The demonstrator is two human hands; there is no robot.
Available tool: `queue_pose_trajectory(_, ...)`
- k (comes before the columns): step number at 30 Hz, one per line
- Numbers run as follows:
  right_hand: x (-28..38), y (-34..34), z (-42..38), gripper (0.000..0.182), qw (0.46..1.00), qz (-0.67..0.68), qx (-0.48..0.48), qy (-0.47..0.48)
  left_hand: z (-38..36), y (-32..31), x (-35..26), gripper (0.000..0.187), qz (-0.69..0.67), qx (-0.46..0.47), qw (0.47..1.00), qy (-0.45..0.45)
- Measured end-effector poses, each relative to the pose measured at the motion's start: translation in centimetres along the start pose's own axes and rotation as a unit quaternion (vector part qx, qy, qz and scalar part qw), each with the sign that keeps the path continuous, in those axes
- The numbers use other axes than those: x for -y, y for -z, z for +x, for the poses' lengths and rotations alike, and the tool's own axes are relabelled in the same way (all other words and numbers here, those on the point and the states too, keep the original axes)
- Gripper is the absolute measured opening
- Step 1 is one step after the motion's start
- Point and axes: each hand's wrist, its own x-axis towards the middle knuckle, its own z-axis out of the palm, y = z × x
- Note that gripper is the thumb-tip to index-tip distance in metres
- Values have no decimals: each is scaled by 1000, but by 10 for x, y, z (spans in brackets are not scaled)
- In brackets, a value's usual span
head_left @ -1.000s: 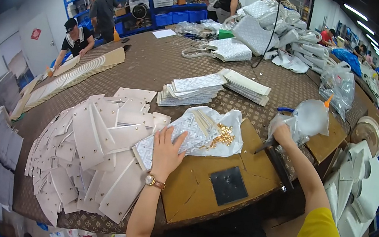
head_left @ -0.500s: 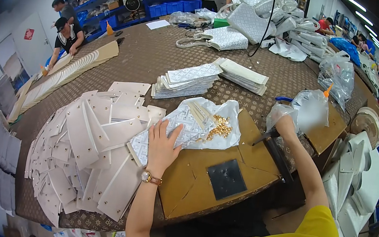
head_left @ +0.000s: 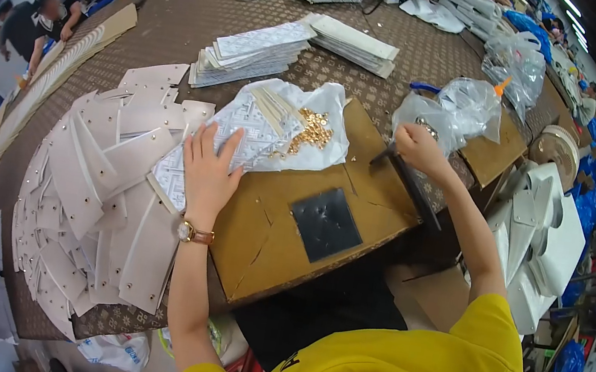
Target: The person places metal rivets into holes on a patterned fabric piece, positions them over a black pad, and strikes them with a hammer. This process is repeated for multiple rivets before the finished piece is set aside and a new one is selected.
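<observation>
My left hand (head_left: pixel 211 174) lies with spread fingers on a white patterned piece (head_left: pixel 244 133), beside a large heap of pale panels with metal studs (head_left: pixel 108 182). Just right of it, small gold parts (head_left: pixel 312 130) and thin cream strips (head_left: pixel 275 112) rest on white plastic (head_left: pixel 336 104). My right hand (head_left: pixel 419 148) is closed at the edge of a clear plastic bag (head_left: pixel 454 105); a round metallic thing shows by its fingers, and what it holds is unclear. Under that hand is a dark bar-shaped tool (head_left: pixel 412 187).
A black square pad (head_left: pixel 325 224) lies on the brown board (head_left: pixel 242 254). Behind are stacked patterned pieces (head_left: pixel 256 51) and cream strips (head_left: pixel 352 41). White bag parts (head_left: pixel 535 234) hang at right. A co-worker (head_left: pixel 47 21) stands at far left.
The whole view has shifted, so the table sits higher and further left. My right hand has come up out of the clear bag into a closed fist; my left hand stays on the patterned piece.
</observation>
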Motion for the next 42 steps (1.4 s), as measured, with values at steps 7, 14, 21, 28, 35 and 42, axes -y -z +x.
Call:
queue_pose_trajectory(7, 40, -88, 39, 27, 980, -52, 14, 192, -1, 0, 3, 80, 9, -19, 1000, -5)
queue_pose_trajectory(14, 17, -135, 49, 18, 933, -302, -31, 193, 0, 3, 3, 76, -12, -16, 1000, -1)
queue_pose_trajectory(21, 12, -130, 16, 21, 908, -300, -118, 268, -2, 4, 3, 77, -1, -2, 1000, -3)
queue_pose_trajectory(28, 18, -111, 2, 20, 924, -224, -103, 293, -2, 8, 7, 68, -51, -35, 998, 10)
queue_pose_trajectory(35, 20, -101, 16, 11, 986, 99, -11, 134, 0, 18, 9, 61, -80, -8, 997, 19)
queue_pose_trajectory(42, 29, -119, 30, 7, 950, -140, -60, 273, -4, 20, 19, 63, -41, -4, 999, 19)
